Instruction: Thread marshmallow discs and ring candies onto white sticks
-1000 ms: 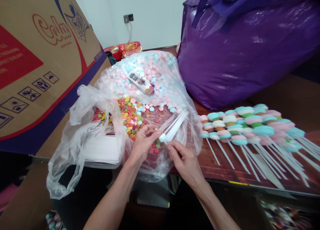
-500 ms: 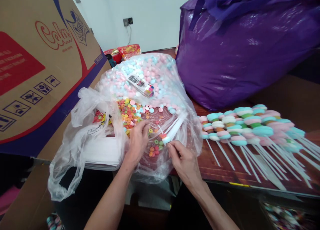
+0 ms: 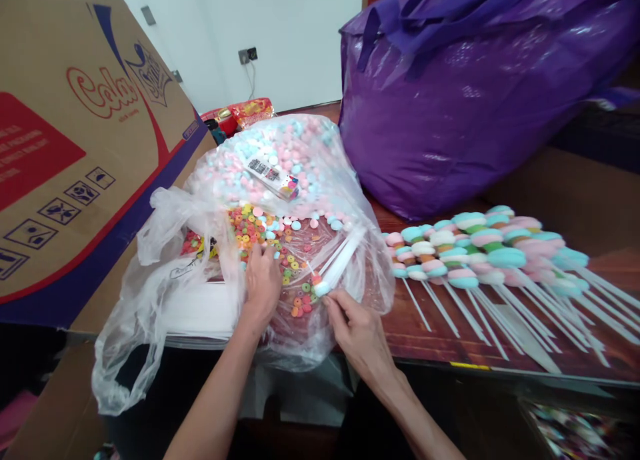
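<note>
While the bare right hand (image 3: pixel 357 330) pinches a thin white stick between thumb and forefinger, the bare left hand (image 3: pixel 263 277) reaches into a scatter of small ring-shaped candies (image 3: pixel 247 225) in red, orange, yellow and green. Its fingertips are hidden among the rings, so whether it grasps one cannot be told. The pinched stick carries a pale blue-and-white marshmallow (image 3: pixel 322 288) just beyond the right fingertips, with an orange-red ring candy (image 3: pixel 317 279) above it, and its bare tip points up and to the left. Just behind this skewer lies a bundle of loose white sticks (image 3: pixel 346 255). Farther back, a large clear plastic bag (image 3: pixel 367 223) spreads around many pink, blue and white marshmallows (image 3: pixel 310 140), and a white printed packet (image 3: pixel 273 177) with a colourful end lies on top. To the left of the left hand, a crumpled translucent carrier bag (image 3: pixel 173 213) partly covers a stack of white strips (image 3: pixel 203 307). To the right, filled marshmallow skewers (image 3: pixel 465 253) lie in a row on a reddish-brown wooden table (image 3: pixel 400 330), in front of a glossy purple bag (image 3: pixel 450 120).
</note>
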The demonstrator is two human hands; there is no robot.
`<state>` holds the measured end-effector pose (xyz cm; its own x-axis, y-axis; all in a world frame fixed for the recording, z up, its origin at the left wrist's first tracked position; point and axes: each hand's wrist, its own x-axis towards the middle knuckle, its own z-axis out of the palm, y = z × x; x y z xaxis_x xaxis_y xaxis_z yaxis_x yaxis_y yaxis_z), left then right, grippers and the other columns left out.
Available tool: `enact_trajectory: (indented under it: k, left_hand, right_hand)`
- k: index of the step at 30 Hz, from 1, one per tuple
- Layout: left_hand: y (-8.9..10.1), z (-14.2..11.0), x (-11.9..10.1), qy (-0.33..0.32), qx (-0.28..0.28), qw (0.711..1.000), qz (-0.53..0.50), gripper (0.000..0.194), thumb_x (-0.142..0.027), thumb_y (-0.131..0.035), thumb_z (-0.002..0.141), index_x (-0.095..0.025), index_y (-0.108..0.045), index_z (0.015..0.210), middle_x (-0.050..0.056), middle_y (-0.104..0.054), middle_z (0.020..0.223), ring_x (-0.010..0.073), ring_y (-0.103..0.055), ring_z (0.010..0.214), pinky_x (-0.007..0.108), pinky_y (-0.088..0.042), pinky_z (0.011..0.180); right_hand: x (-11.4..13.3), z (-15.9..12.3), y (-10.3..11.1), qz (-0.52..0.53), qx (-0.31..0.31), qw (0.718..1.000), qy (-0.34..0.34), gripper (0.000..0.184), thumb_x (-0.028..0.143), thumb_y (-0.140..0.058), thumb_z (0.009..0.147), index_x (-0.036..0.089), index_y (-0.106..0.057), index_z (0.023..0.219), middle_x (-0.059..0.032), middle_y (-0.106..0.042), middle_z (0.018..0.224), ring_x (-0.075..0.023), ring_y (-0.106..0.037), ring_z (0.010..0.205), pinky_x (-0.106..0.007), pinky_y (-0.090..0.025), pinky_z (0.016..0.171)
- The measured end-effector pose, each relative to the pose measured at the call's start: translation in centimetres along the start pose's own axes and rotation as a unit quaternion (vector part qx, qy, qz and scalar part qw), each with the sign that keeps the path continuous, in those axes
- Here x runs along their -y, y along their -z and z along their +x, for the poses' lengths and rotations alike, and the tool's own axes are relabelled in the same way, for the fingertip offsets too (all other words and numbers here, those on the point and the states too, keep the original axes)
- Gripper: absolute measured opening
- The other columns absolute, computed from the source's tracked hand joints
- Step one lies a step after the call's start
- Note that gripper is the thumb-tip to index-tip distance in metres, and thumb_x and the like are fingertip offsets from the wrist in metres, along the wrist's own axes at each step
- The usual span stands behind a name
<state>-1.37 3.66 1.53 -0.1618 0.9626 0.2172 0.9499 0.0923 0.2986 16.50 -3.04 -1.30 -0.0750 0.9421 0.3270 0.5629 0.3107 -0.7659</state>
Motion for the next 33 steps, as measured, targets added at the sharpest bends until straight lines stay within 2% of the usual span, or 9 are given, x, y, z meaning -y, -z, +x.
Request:
enact_trajectory:
  k: [3, 6, 9, 12, 16, 18, 23, 28, 33]
  left_hand:
    - [-0.2, 0.1, 0.2, 0.005, -0.037, 0.996, -0.075, 0.012, -0.025, -0.058, 0.090, -0.019, -0.066, 0.096, 0.011, -0.059, 0.103, 0.0248, -0.061, 0.093, 0.037, -0.049, 0.086]
    - [-0.3, 1.2, -0.7, 0.006, -0.042, 0.994, -0.096, 0.009, -0.024, -0.058, 0.089, -0.018, -0.062, 0.093, 0.010, -0.061, 0.099, 0.0237, -0.060, 0.092, 0.036, -0.048, 0.087]
    - [-0.6, 3.3, -2.2, -0.009, -0.022, 0.996, -0.090, 0.015, -0.018, -0.052, 0.089, -0.018, -0.061, 0.100, 0.009, -0.065, 0.094, 0.0237, -0.062, 0.091, 0.035, -0.047, 0.084]
    - [-1.3, 5.9, -3.5, -0.039, -0.015, 0.997, -0.065, 0.026, -0.014, -0.047, 0.090, -0.018, -0.064, 0.109, 0.012, -0.068, 0.105, 0.0246, -0.063, 0.099, 0.034, -0.046, 0.086]
    - [-3.0, 8.4, -4.3, -0.069, 0.059, 0.996, -0.016, 0.033, -0.012, -0.043, 0.091, -0.017, -0.072, 0.107, 0.017, -0.071, 0.107, 0.0278, -0.064, 0.102, 0.036, -0.046, 0.086]
    - [-3.5, 8.9, -4.4, -0.067, 0.074, 0.995, 0.005, 0.036, -0.011, -0.041, 0.092, -0.015, -0.073, 0.107, 0.019, -0.071, 0.107, 0.0283, -0.065, 0.103, 0.035, -0.046, 0.086]
    - [-2.5, 8.2, -4.1, -0.049, 0.069, 0.995, -0.048, 0.032, -0.018, -0.047, 0.091, -0.015, -0.074, 0.108, 0.014, -0.075, 0.101, 0.0249, -0.067, 0.099, 0.032, -0.047, 0.089]
    - [-0.7, 5.9, -3.1, -0.049, 0.173, 0.972, -0.150, 0.021, -0.016, -0.056, 0.084, -0.015, -0.076, 0.091, 0.005, -0.075, 0.083, 0.0178, -0.065, 0.077, 0.027, -0.047, 0.077]
    - [-0.5, 4.3, -1.8, -0.014, 0.120, 0.973, -0.195, 0.015, -0.022, -0.063, 0.083, -0.015, -0.075, 0.088, 0.004, -0.071, 0.076, 0.0178, -0.063, 0.074, 0.027, -0.046, 0.074]
  right_hand:
    - [0.0, 0.1, 0.0, 0.003, 0.000, 1.000, 0.001, 0.027, 0.029, -0.046, 0.098, 0.019, -0.064, 0.081, 0.0029, -0.059, 0.057, -0.0114, -0.053, 0.047, -0.021, -0.038, 0.051]
    - [0.0, 0.1, 0.0, 0.007, 0.004, 1.000, -0.003, 0.027, 0.030, -0.046, 0.099, 0.019, -0.064, 0.081, 0.0029, -0.059, 0.058, -0.0114, -0.053, 0.047, -0.021, -0.039, 0.051]
    - [0.0, 0.1, 0.0, 0.006, 0.002, 1.000, -0.009, 0.027, 0.030, -0.047, 0.099, 0.019, -0.065, 0.082, 0.0030, -0.058, 0.058, -0.0115, -0.053, 0.047, -0.022, -0.038, 0.050]
    - [-0.1, 0.1, 0.0, 0.005, -0.004, 1.000, -0.018, 0.028, 0.031, -0.047, 0.099, 0.019, -0.065, 0.082, 0.0032, -0.057, 0.057, -0.0118, -0.054, 0.049, -0.021, -0.038, 0.051]
    - [0.0, 0.0, 0.0, 0.007, 0.003, 1.000, -0.022, 0.027, 0.029, -0.046, 0.099, 0.018, -0.064, 0.082, 0.0024, -0.059, 0.060, -0.0121, -0.058, 0.053, -0.021, -0.039, 0.055]
    - [0.1, 0.0, 0.1, 0.008, 0.002, 1.000, -0.023, 0.026, 0.028, -0.047, 0.099, 0.018, -0.065, 0.083, 0.0022, -0.061, 0.061, -0.0120, -0.059, 0.055, -0.021, -0.039, 0.056]
    - [0.2, 0.0, 0.2, 0.020, -0.011, 0.999, -0.024, 0.027, 0.028, -0.048, 0.099, 0.018, -0.064, 0.080, 0.0034, -0.057, 0.059, -0.0107, -0.055, 0.051, -0.020, -0.038, 0.054]
    - [0.1, 0.0, 0.2, 0.034, -0.014, 0.999, -0.028, 0.026, 0.029, -0.049, 0.098, 0.018, -0.063, 0.080, 0.0039, -0.055, 0.058, -0.0102, -0.052, 0.050, -0.020, -0.037, 0.054]
    - [0.1, 0.0, 0.1, 0.032, -0.012, 0.999, -0.022, 0.025, 0.028, -0.049, 0.098, 0.018, -0.064, 0.080, 0.0036, -0.057, 0.058, -0.0102, -0.052, 0.049, -0.021, -0.037, 0.053]
